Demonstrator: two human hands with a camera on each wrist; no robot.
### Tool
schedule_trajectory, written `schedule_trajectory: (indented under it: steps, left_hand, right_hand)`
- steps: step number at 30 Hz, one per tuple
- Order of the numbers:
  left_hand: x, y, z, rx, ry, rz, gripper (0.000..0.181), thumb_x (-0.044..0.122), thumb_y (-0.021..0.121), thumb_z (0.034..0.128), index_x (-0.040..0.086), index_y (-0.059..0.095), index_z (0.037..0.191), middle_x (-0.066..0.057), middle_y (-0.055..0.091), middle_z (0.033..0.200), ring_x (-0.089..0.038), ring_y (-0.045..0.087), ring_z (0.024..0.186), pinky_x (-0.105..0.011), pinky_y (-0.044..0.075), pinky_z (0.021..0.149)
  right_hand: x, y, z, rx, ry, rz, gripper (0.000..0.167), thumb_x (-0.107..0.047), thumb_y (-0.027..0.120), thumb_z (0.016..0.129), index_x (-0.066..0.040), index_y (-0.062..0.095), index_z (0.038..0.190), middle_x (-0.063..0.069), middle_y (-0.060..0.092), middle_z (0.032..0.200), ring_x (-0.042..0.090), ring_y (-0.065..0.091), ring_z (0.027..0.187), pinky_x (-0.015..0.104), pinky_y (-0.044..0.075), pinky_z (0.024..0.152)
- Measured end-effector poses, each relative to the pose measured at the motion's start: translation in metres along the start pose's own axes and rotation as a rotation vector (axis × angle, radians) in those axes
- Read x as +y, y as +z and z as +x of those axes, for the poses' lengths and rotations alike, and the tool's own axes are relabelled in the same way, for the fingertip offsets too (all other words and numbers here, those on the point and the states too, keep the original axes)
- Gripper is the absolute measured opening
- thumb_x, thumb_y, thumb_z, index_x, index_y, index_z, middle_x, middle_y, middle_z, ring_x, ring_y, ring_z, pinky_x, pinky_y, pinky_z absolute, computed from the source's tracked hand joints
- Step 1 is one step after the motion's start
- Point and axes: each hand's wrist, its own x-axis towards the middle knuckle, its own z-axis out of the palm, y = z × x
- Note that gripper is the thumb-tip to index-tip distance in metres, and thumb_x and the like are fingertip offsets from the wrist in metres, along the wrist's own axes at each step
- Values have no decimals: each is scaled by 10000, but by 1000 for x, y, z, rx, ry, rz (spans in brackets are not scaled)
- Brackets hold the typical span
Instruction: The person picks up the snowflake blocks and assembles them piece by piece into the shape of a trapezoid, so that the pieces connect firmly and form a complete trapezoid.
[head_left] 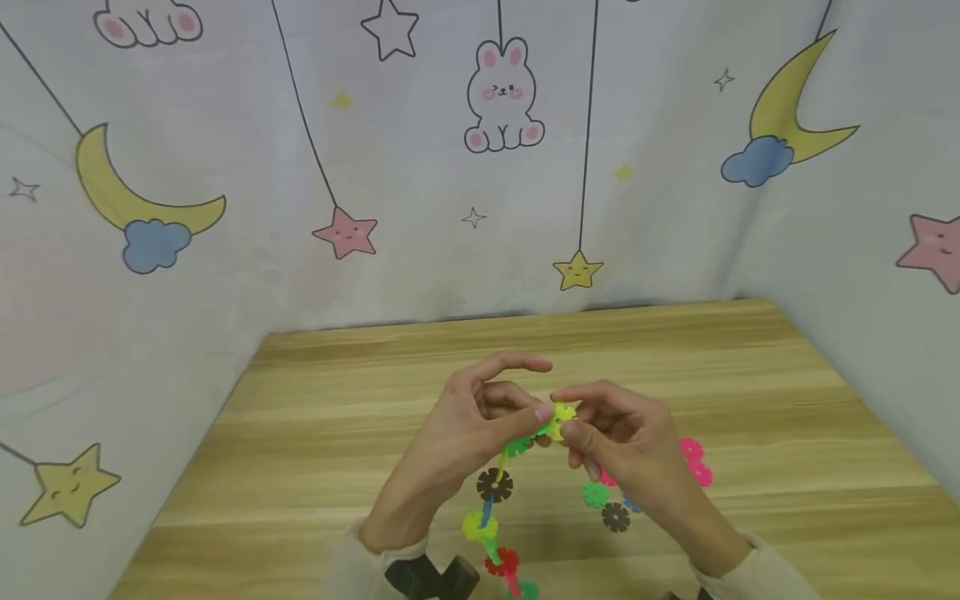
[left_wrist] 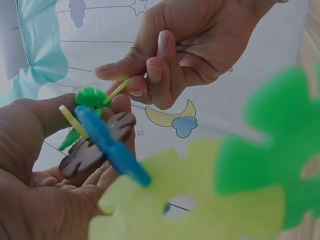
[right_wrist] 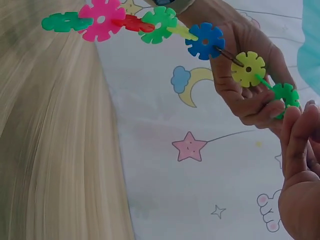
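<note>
A chain of interlocked notched plastic discs point(right_wrist: 158, 24) hangs from my left hand point(head_left: 468, 417), trailing toward the front of the table. Its thumb and fingers pinch a green disc point(left_wrist: 91, 96) at the upper end of the chain. Facing it, my right hand point(head_left: 633, 429) pinches a yellow disc point(head_left: 560, 421) between thumb and forefinger, its edge against the green one. Whether the two are slotted together I cannot tell. Lower in the chain are a brown disc point(head_left: 495, 485), a yellow-green disc point(head_left: 478, 527) and a red disc point(head_left: 501, 562).
Loose discs lie on the wooden table point(head_left: 315, 433) near the right forearm: pink discs point(head_left: 697, 462), a green disc point(head_left: 596, 495) and a dark disc point(head_left: 616, 517). A blue one is partly hidden there. Behind the table hangs a printed white curtain point(head_left: 420, 167).
</note>
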Motion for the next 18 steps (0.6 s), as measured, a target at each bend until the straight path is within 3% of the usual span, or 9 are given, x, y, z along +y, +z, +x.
schedule_trajectory:
  steps: [4,11,18]
  left_hand:
    - [0,0,1,-8,10,-12,459,69,726,1008,144,613,1447,83,790,853,-135,765,776,-335,632,828]
    - [0,0,3,-29,12,-40,452,77,712,1019,122,600,1454,78,784,837,-130,759,754,-338,635,824]
    - [0,1,2,-30,8,-43,453,72,709,1017,131,603,1454,63,785,854,-124,754,729,-324,647,799]
  right_hand:
    - [8,-13,-2,-8,-12,-13,227,44,581,1070,-4,686,1267,-25,706,833,141,618,594,288,518,482]
    - [32,-50,-12,54,198,-161,223,-54,612,1086,-11,694,1289,-69,781,958,125,661,709,283,556,540]
    - [58,-71,-28,-37,457,-261,355,-140,726,1031,28,672,1338,235,763,1213,144,690,719,265,534,530]
